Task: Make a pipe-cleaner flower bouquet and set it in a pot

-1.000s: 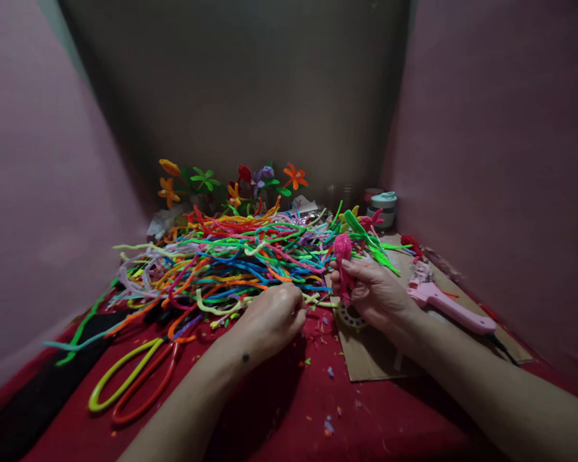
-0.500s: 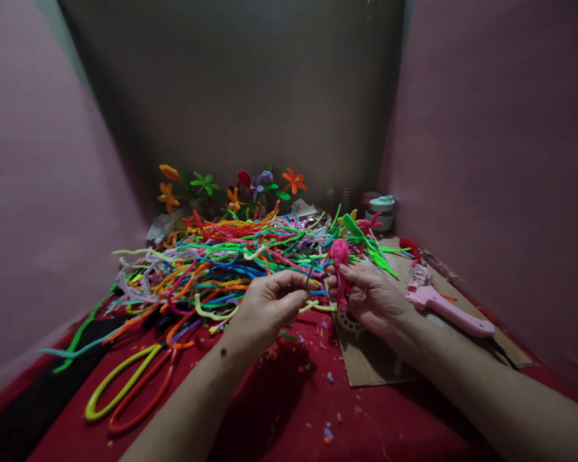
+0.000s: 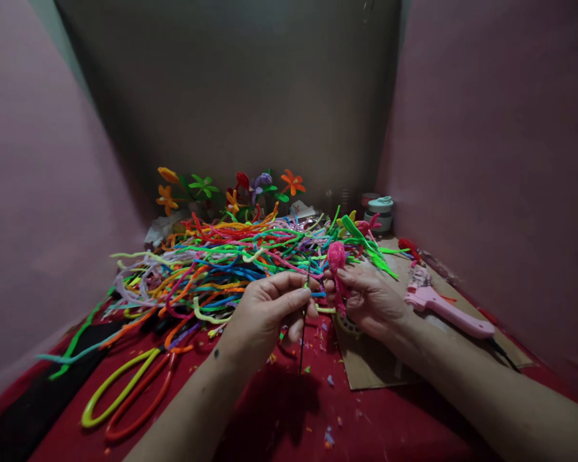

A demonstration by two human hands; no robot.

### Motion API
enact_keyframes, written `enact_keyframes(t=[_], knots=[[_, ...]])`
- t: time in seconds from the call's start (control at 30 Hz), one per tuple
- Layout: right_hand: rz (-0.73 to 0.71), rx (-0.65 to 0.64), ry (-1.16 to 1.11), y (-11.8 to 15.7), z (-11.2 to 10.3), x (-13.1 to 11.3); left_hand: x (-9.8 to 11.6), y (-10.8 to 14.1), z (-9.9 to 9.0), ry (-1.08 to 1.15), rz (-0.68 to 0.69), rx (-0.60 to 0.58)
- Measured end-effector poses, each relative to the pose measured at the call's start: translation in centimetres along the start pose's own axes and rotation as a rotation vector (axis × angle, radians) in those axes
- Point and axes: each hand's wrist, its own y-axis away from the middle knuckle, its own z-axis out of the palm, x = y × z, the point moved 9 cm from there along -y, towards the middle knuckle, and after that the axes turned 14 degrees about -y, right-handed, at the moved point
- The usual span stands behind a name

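My left hand [image 3: 270, 308] pinches a thin dark wire stem [image 3: 302, 346] between thumb and forefinger. The stem stands nearly upright, with a small green bit at the fingertips. Pink fuzzy pipe cleaners shaped into a flower bud [image 3: 336, 255] are gripped in my right hand [image 3: 376, 300], rounded head up and loose ends hanging below the fingers. Both hands are close together, just in front of a heap of coloured pipe cleaners [image 3: 231, 256]. The bud and the stem are apart.
Scissors with yellow and red handles [image 3: 87, 410] lie at the left. A pink glue gun [image 3: 455, 319] rests on a cardboard sheet [image 3: 366, 372] at the right. Finished pipe-cleaner flowers [image 3: 293, 182] and a lidded jar [image 3: 380, 212] stand at the back. Scraps dot the red cloth [image 3: 366, 430].
The dark stem has turned more upright and now shows below my left hand. My right hand and the pink bud have shifted slightly left, nearer the stem.
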Motion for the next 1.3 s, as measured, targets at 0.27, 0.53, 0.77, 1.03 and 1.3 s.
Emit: enact_keyframes(t=[0.27, 0.53, 0.77, 1.03, 1.3], knots=[[-0.005, -0.023, -0.021, 0.2, 0.3, -0.1, -0.1, 0.2, 0.5, 0.004, -0.019, -0.02], [0.034, 0.039, -0.108, 0.2, -0.4, 0.3, -0.6, 0.0, 1.3, -0.037, -0.051, -0.073], [0.086, 0.032, -0.182, 0.2, -0.2, 0.8, -1.6, 0.1, 2.1, -0.164, -0.135, -0.133], [-0.006, -0.024, -0.051, 0.3, 0.7, 0.2, -1.3, 0.0, 2.0, -0.243, -0.143, -0.05], [-0.066, -0.04, 0.004, -0.1, 0.0, -0.1, -0.8, 0.1, 1.7, -0.353, -0.109, 0.033]])
